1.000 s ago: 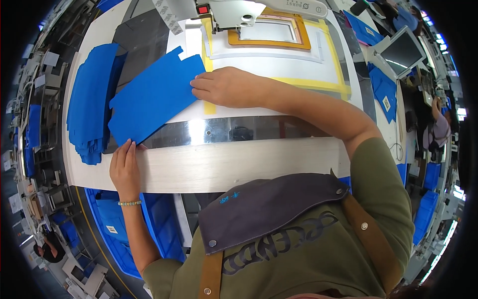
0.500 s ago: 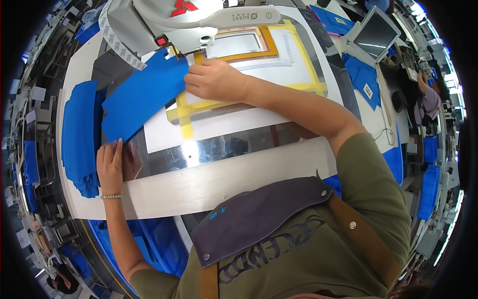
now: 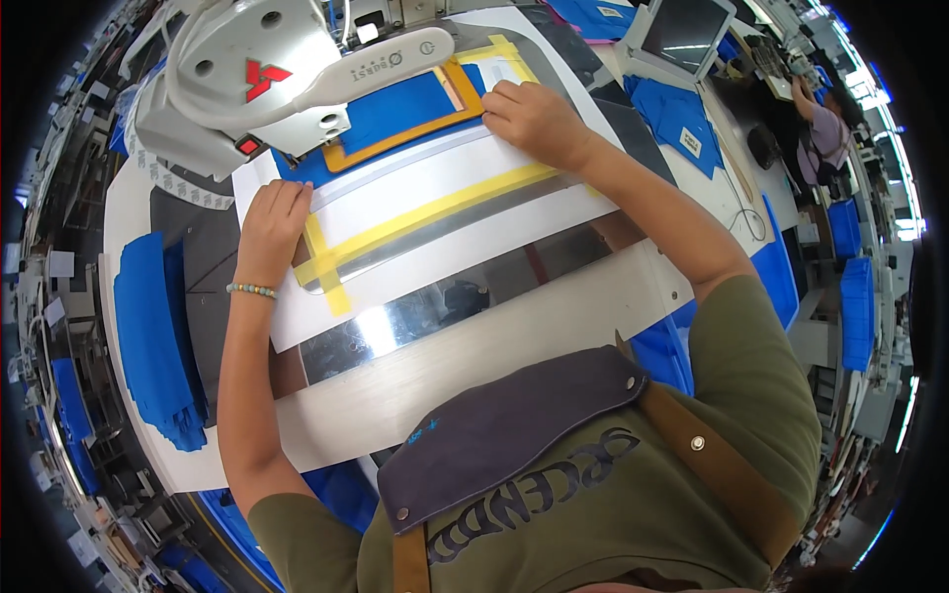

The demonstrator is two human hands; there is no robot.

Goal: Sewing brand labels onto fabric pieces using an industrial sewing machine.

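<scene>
A blue fabric piece (image 3: 405, 111) lies beneath an orange-yellow rectangular frame (image 3: 410, 143) under the sewing machine head (image 3: 237, 74), showing through the frame's opening and past both its ends. At the piece's left end is my left hand (image 3: 269, 229), fingers together and closed on its edge. My right hand (image 3: 542, 121) pinches the right end with curled fingers, just beside the frame. Both fingertip grips are partly hidden. Below the frame is a white template sheet (image 3: 435, 183) with yellow tape strips (image 3: 435, 219) around it.
A stack of blue fabric pieces (image 3: 148, 346) sits at the table's left. To the right are more blue pieces (image 3: 682, 124) and a screen (image 3: 682, 38). A grey lamp arm (image 3: 381, 71) crosses above the frame. Another person (image 3: 825, 133) works at the far right.
The blue piece has moved right, off the left side of the table and under the orange frame. Both hands went with it, the left away from the table's front edge.
</scene>
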